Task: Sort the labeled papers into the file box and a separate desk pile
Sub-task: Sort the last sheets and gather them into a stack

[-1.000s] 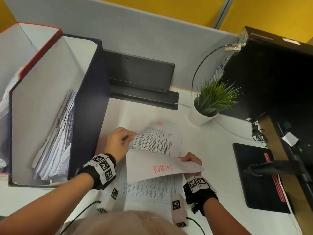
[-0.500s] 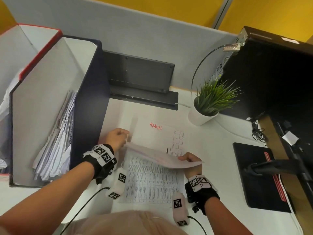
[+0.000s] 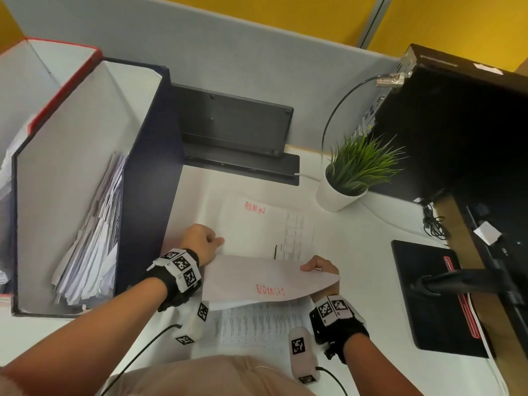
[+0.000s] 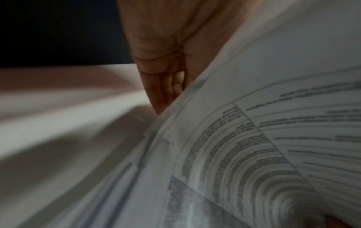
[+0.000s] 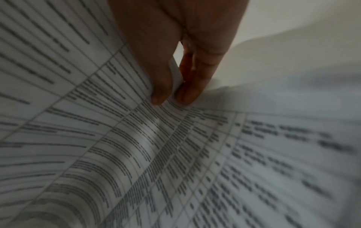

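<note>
A white sheet [image 3: 257, 277] with a red "ADMIN" label showing in reverse is lifted and curled over the printed stack [image 3: 257, 324] near the desk's front edge. My right hand [image 3: 320, 267] pinches its right edge between thumb and fingers [image 5: 171, 98]. My left hand [image 3: 200, 241], fingers curled [image 4: 162, 86], holds its left edge [image 4: 273, 108]. Another sheet labelled "ADMIN" [image 3: 257, 221] lies flat farther back. The dark blue file box [image 3: 148, 181] stands on the left with several papers [image 3: 94, 238] inside.
A red-edged box [image 3: 57, 78] stands left of the file box. A black keyboard [image 3: 234, 130] leans on the partition. A potted plant [image 3: 340, 195], a black computer tower [image 3: 457, 124] and a black mouse pad [image 3: 428, 295] are on the right.
One ADMIN sheet was turned over and laid flat at the back. Both hands then lifted another sheet off the stack; it now curls toward me, showing its reversed red label.
</note>
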Available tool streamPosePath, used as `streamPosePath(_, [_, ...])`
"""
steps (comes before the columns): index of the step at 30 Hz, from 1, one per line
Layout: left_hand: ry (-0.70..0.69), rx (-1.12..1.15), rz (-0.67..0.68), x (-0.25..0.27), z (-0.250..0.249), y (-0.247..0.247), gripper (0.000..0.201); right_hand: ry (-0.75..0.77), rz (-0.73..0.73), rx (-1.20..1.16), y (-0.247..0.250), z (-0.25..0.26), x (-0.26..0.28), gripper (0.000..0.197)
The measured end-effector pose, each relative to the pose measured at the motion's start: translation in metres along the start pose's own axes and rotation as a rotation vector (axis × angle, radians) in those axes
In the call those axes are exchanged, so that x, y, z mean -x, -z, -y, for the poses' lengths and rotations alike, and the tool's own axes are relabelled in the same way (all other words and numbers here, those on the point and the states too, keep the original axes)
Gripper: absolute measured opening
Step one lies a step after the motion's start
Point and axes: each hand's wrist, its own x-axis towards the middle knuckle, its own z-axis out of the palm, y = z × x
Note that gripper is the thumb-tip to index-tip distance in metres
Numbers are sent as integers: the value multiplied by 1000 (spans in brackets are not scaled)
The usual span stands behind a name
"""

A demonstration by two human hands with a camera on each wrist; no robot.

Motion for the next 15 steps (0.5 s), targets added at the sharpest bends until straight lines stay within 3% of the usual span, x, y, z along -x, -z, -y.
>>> streamPosePath(3, [-77,47,-52,1,6,8,44,-22,-20,-72,3,3,-2,18])
streamPosePath(5, [-113,244,-68,4,9,10,21,18,-31,-33,5,3,-4,19])
streamPosePath(9, [-179,455,-12,12,7,9,26,15,-51,31,6,3,-6,45])
streamPosePath(12, [-69,588,67,12,9,8,35,129,-85,287,5,1,-3,39])
streamPosePath(15, [5,685,182,12,7,10,31,210,-89,447,6,1,-2,33])
